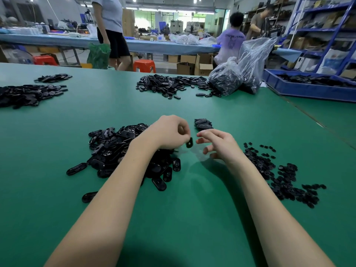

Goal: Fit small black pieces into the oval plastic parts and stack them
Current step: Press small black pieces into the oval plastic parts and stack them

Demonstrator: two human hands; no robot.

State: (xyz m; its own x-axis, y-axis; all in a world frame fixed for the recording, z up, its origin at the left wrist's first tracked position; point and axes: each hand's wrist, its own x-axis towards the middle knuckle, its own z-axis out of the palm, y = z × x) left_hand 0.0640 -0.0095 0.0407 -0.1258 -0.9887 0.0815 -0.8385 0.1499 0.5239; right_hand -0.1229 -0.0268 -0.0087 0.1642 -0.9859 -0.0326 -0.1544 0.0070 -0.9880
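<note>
Oval (pixel 189 142), glossy black, in left hand (pixel 169 132)

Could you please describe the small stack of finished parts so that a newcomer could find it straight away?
On the green table, look just beyond the right hand. The small stack sits there alone, between the big pile of oval parts and the scattered small pieces. Only it is neatly piled.

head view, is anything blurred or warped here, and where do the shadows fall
Head view: wide-angle warp bows the table edge and tilts the shelves; the right hand fingertips are slightly motion-blurred, the left hand pinching an oval part is sharper; soft shadows lie under both forearms; ceiling lights glare at the top.
</note>
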